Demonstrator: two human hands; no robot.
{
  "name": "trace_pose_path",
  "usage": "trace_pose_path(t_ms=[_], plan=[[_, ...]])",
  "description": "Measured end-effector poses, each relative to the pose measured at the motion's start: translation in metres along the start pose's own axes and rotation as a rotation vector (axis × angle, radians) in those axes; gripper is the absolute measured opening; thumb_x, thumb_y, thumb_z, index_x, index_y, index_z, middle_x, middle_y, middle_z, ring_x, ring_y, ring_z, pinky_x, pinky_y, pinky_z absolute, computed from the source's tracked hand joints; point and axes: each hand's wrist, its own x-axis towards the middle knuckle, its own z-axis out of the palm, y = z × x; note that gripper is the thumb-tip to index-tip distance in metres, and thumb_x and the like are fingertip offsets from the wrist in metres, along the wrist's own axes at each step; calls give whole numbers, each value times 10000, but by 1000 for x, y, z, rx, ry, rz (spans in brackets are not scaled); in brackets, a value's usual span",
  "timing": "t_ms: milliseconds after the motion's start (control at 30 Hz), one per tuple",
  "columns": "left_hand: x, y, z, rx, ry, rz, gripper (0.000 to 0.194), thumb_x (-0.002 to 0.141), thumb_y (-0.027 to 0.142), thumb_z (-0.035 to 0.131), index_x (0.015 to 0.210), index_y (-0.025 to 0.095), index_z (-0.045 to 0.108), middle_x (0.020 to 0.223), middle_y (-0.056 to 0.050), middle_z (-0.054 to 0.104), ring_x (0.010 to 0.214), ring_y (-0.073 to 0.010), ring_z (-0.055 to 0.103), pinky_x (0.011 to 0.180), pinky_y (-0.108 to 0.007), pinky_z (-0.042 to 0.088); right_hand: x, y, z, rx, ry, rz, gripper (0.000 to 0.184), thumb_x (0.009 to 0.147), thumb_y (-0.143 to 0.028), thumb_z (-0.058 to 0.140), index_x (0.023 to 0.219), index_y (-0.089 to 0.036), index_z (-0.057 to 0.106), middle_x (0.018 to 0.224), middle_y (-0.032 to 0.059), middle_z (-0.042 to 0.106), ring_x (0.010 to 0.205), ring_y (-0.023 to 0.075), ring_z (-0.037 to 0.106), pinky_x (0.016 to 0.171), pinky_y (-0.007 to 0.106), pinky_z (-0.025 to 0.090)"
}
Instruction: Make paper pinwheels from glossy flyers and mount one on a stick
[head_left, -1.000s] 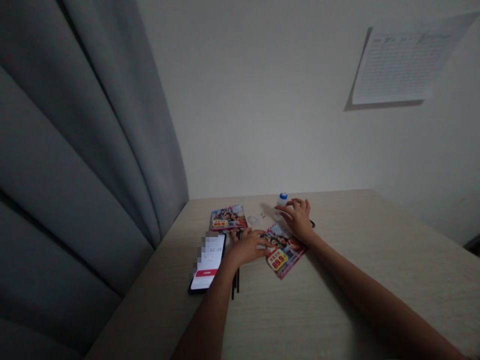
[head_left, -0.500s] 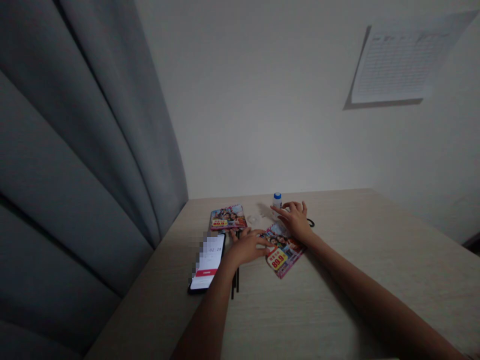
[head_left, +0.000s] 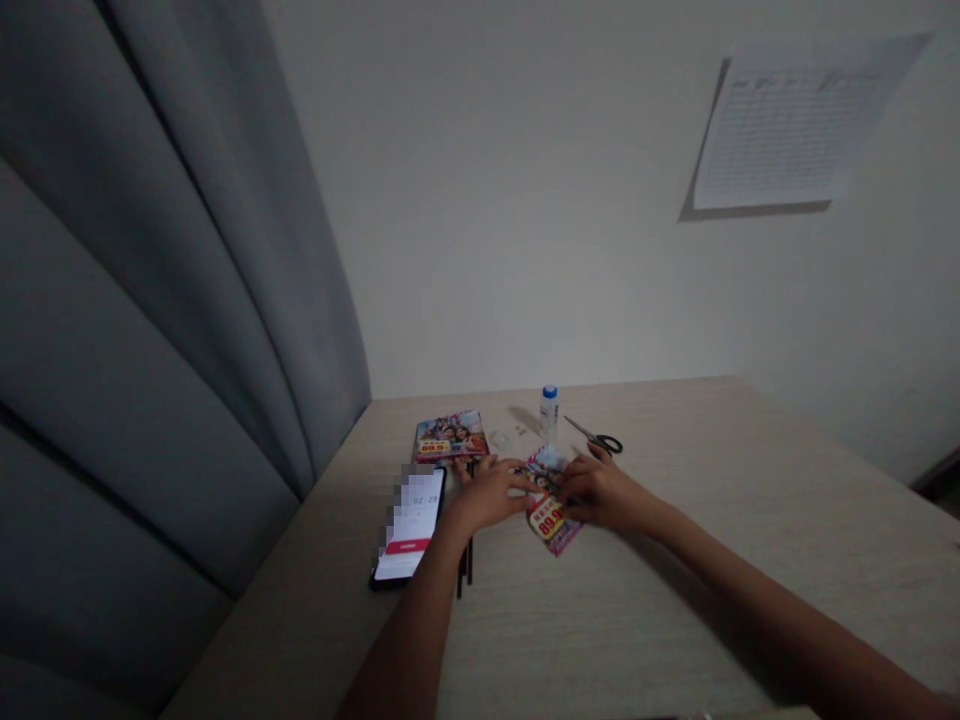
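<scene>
A colourful printed flyer (head_left: 552, 526), marked 89.9, lies at an angle on the table between my hands. My left hand (head_left: 491, 497) rests palm down with its fingers spread, and the fingertips touch the flyer's left edge. On the flyer's right side, the bent fingers of my right hand (head_left: 600, 492) close on the paper and cover part of it. Just beyond the flyer stands a small clear bottle (head_left: 549, 412) with a blue cap. Black-handled scissors (head_left: 609, 442) lie behind my right hand. Thin dark sticks (head_left: 469, 562) run out from under my left hand.
Left of my left hand lies a lit phone (head_left: 411, 530) showing a timer. A stack of similar flyers (head_left: 451, 437) is behind it. A small clear ring (head_left: 501, 440), perhaps tape, lies beside the stack. A grey curtain (head_left: 187, 250) hangs along the left side.
My right hand has left the bottle, which now stands slightly further left, and has come down onto the flyer's right side. The scissors have come into view. My left hand has stayed in place.
</scene>
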Motion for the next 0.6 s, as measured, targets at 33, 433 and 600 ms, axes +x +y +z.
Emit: trace_pose_path(t_ms=[33,433,600], plan=[[0,0,0,7,1,2,325,890,573,582,1195,505,672,1569,81,406,1481,-379,166,1092,-754,-76,-1,-1,0,6,17,-3,168,806,-341,746,973,-346,762,1021,9,744,1068,263,616,1133,615,170],[0,0,-1,-35,4,-5,297,878,570,605,1167,542,672,1556,104,417,1472,-396,197,1043,-808,-90,-9,-12,0,-78,48,10,315,715,-431,804,1015,-350,753,1047,31,736,1064,295,612,1142,649,74],[0,0,-1,-57,1,-10,287,876,577,603,1146,531,691,1548,105,428,1473,-402,191,1069,-785,-93,-10,-11,2,-72,62,-7,289,724,-394,796,1005,-348,752,1027,23,734,1048,281,627,1142,646,58]])
